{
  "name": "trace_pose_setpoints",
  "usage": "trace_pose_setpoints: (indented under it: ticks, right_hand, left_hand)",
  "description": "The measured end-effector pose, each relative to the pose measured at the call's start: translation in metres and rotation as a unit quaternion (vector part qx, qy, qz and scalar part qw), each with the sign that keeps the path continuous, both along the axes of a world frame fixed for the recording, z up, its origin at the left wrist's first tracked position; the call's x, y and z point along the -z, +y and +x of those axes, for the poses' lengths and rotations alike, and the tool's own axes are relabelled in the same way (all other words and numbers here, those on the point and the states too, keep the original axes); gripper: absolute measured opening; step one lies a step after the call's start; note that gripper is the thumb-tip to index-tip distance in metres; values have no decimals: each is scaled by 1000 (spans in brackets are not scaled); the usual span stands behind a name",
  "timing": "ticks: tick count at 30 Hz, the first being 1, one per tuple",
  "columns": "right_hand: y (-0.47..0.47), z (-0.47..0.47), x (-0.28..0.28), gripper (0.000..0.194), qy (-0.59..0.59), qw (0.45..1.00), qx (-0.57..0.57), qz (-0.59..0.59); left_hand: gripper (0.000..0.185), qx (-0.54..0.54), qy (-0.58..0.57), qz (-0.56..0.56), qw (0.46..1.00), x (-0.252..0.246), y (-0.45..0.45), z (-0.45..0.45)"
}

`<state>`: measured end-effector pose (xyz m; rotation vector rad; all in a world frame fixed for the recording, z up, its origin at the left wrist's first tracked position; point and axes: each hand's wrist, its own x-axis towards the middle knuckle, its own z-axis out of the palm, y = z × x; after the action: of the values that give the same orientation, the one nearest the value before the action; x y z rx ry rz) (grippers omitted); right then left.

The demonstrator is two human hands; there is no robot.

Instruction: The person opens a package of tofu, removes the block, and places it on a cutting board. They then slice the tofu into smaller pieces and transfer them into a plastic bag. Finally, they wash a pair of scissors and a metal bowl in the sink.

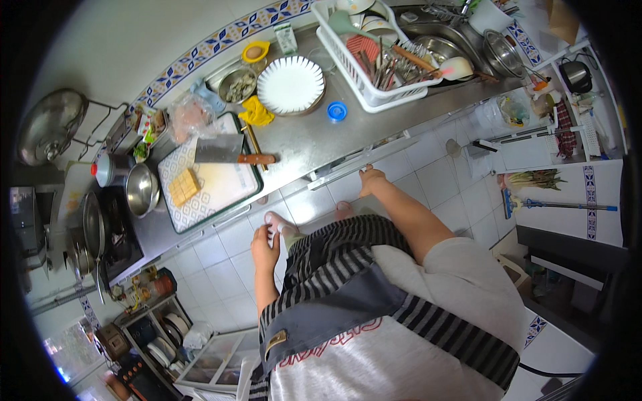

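Observation:
My right hand (371,180) is held just off the front of a pulled-out drawer (361,159), fingers spread and holding nothing visible. Low beside the apron hangs my left hand (264,249), its fingers loosely bent and a little apart, with nothing seen in it. On the counter before me lies a patterned cutting board (225,193) with a dark green rim. A block of tofu (184,187), scored into cubes, sits on its left part. Across the board's upper part rests a cleaver (219,149), its wooden handle reaching past the right edge.
Behind the board stand a bag of raw meat (190,118), a steel bowl of grey pieces (237,86) and a white fluted plate (291,85). A blue lid (336,111) lies near a white dish rack (368,97). A steel bowl (142,189) stands by the stove's pan (94,225).

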<state>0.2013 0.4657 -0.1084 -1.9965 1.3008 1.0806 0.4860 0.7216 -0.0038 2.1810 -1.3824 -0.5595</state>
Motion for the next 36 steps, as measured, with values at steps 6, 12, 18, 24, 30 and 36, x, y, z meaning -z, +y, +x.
trace_pose_setpoints:
  ticks: [6, 12, 18, 24, 30, 36]
  right_hand:
    - [29, -41, 11, 94, -44, 998, -15, 31]
    - [52, -59, 16, 89, -40, 998, -4, 41]
    - [53, -74, 12, 72, -40, 995, -36, 86]
    - [45, -84, 22, 59, -61, 977, -34, 199]
    - [16, -33, 15, 35, -175, 978, -108, 22]
    - [37, 18, 9, 21, -240, 942, -67, -225]
  left_hand:
    - [27, 44, 38, -10, 998, -3, -38, -7]
    - [27, 93, 44, -8, 995, -8, -64, -14]
    - [27, 107, 45, -10, 993, -6, -59, -18]
    - [25, 68, 68, 5, 995, 5, -36, -12]
    - [24, 68, 67, 4, 995, 13, -30, -13]
    - [24, 91, 75, 15, 993, 6, -47, -18]
